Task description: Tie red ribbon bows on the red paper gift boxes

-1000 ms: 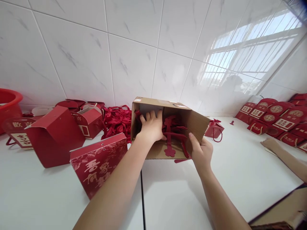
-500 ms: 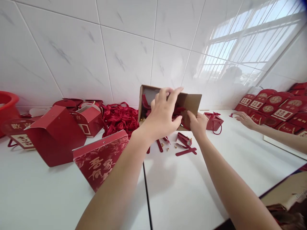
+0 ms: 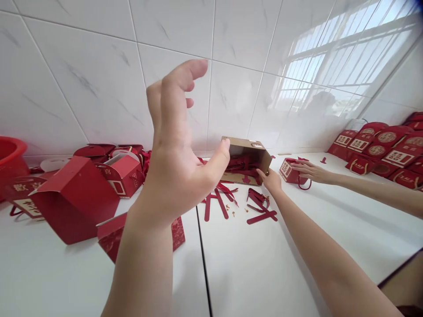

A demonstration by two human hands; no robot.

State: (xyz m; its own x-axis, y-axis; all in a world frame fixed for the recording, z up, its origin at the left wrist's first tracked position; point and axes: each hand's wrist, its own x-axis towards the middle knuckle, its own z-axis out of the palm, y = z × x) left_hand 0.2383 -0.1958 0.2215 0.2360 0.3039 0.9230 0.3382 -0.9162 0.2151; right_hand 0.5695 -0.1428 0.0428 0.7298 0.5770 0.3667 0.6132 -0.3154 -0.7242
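My left hand (image 3: 178,154) is raised in front of me, large in view, with bent fingers and the thumb spread apart; nothing is in it. Farther off, my right hand (image 3: 270,180) pinches the right edge of an open brown cardboard box (image 3: 243,178). The box rests on its side near the wall, its opening facing me. Dark red strips (image 3: 244,164) lie inside it. In front of the box are loose red strips (image 3: 221,203), a strap bundle (image 3: 257,198) and several small brass studs (image 3: 233,214) on the white table (image 3: 244,264).
At left stand red gift boxes (image 3: 77,198) and a red basin (image 3: 11,156). Another person's hand (image 3: 310,171) touches a small red box (image 3: 289,172) at right. Stacked red boxes (image 3: 386,149) fill the far right. A tiled wall (image 3: 238,97) borders the table.
My left hand has left the cardboard box and come up towards me. The box has been lowered onto its side, still in my right hand. The other person's hand has moved left to the small red box.
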